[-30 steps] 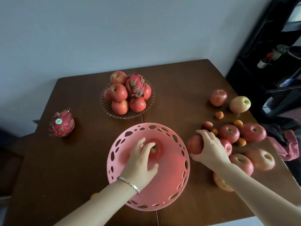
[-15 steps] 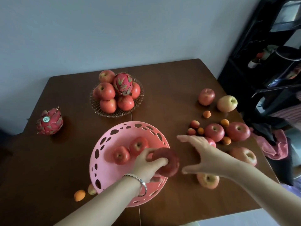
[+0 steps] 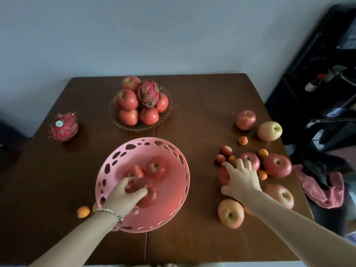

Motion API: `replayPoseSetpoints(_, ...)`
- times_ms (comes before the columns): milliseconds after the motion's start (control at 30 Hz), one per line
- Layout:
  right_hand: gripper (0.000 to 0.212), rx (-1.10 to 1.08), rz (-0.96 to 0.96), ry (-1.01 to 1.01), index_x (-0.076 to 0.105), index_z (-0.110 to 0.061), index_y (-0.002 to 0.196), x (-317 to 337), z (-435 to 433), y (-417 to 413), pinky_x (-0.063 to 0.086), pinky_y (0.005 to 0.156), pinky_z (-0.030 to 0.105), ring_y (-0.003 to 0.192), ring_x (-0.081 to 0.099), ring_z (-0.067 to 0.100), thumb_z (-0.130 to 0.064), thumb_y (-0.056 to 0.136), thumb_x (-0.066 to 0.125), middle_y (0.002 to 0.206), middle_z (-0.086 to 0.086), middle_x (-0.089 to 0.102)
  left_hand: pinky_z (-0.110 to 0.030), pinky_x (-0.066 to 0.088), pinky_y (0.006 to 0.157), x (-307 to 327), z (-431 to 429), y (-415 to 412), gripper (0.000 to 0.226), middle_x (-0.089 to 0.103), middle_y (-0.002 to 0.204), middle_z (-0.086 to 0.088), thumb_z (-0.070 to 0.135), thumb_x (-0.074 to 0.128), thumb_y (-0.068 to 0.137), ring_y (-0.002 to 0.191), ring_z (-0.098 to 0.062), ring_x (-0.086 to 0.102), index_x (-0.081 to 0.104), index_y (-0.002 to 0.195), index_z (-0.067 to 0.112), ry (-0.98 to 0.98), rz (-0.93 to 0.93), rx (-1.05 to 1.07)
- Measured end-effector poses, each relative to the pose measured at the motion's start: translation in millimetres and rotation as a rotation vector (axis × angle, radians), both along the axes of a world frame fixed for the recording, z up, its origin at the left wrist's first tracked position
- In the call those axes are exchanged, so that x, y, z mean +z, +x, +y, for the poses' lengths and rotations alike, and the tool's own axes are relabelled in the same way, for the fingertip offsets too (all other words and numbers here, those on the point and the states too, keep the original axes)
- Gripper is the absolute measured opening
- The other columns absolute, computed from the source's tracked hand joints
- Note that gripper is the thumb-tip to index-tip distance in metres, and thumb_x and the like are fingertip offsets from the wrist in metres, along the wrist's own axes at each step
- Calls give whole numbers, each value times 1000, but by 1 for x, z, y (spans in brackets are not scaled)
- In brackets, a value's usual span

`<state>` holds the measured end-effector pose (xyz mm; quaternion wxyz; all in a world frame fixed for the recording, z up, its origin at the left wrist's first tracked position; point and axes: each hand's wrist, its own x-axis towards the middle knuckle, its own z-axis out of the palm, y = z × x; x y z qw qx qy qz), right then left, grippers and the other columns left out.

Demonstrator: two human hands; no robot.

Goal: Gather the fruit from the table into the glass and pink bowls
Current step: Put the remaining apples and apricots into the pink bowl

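Observation:
The pink bowl (image 3: 173,205) with cut-out holes sits at the table's near middle, with two red apples (image 3: 155,167) inside. My left hand (image 3: 125,197) is inside it, closed around a third red apple (image 3: 148,197) low over the bowl's floor. My right hand (image 3: 241,180) lies over a red apple (image 3: 223,175) in the loose fruit at the right, fingers curled on it. The glass bowl (image 3: 113,114) at the back holds several apples and a dragon fruit (image 3: 148,92).
Loose at the right lie several red apples (image 3: 277,164), a yellow apple (image 3: 269,131) and small apricots (image 3: 243,140). A dragon fruit (image 3: 63,128) rests far left; an apricot (image 3: 83,211) sits left of the pink bowl. A pink cloth (image 3: 325,191) hangs off the right edge.
My left hand carried the apple from the bowl's right rim down into the pink bowl. My right hand moved back right and settled onto another apple in the pile.

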<state>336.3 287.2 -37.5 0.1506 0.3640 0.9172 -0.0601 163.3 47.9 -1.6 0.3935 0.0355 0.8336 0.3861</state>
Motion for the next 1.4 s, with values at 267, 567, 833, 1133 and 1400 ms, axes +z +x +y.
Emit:
replayPoseSetpoints(267,81,121,607,-408,42,-26,129,60,-61,-42,46,81,21,97,54,15,-36,58,79,115,-3,40,-28,59,57,-27,-6,-29,36,45,123,-10,16,60,87,86,-24,55,39,116,13,-212,31,-150)
replayPoseSetpoints(567,75,123,73,-357,32,-11,132,-3,-127,-108,47,84,37,114,49,28,-25,71,74,127,5,43,-26,56,51,-36,-8,-39,38,51,104,-10,16,54,88,74,-25,58,40,122,7,-245,32,-288)
replayPoseSetpoints(833,72,2,128,-417,37,-16,127,-16,-140,-109,50,85,40,110,50,28,-32,70,78,125,6,40,-37,49,86,-39,-15,-33,40,61,112,-12,23,48,90,99,-30,61,32,126,14,-342,237,-489)
replayPoseSetpoints(1133,68,13,51,-441,36,-21,132,-16,-131,-108,50,77,38,102,59,32,-28,75,70,120,9,46,-40,49,84,-35,-6,-22,51,37,130,-15,29,43,91,100,-34,59,25,138,22,-467,447,-653)
replayPoseSetpoints(1400,68,-65,56,-500,34,-13,123,-5,-133,-108,49,70,37,100,62,32,-29,72,76,111,10,56,-44,45,99,-39,0,-10,57,3,154,-3,33,46,92,139,-33,14,19,139,50,-435,676,-992)
